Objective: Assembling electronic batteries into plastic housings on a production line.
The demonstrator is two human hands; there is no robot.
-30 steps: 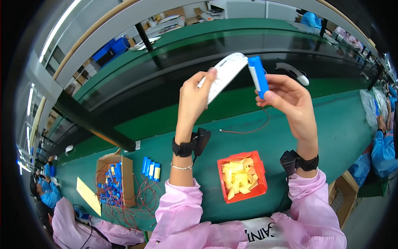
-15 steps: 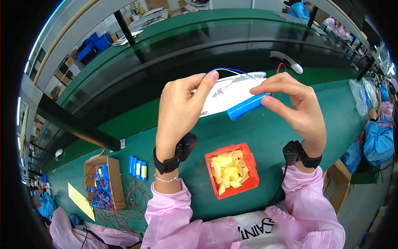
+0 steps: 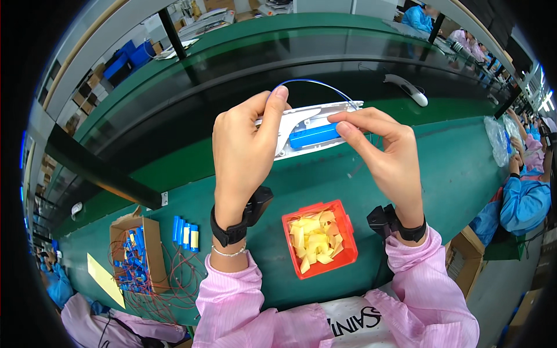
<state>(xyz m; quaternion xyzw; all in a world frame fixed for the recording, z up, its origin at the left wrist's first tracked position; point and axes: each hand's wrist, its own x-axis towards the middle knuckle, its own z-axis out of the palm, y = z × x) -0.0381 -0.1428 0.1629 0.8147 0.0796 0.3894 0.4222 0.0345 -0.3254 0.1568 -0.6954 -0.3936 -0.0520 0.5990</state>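
In front of me a white plastic housing is held up above the green bench, its hollow side toward me. My left hand grips its left end, with a blue wire passing at the thumb and arching over to the housing's right side. Between thumb and fingertips, my right hand pinches the right end of a blue cylindrical battery. The battery lies lengthwise against the housing's inner side; whether it is fully seated I cannot tell. Below the hands stands a red bin of yellow paper pieces.
At left, a cardboard box holds several wired blue batteries, with several more batteries beside it and a yellow sheet. Beyond the bench, a white handheld casing lies on the conveyor. Clear plastic bags and a co-worker's blue sleeve are at right.
My right hand has brought the battery left and up, from below the housing's edge onto its inner side. The battery now lies more level. The blue wire arches higher.
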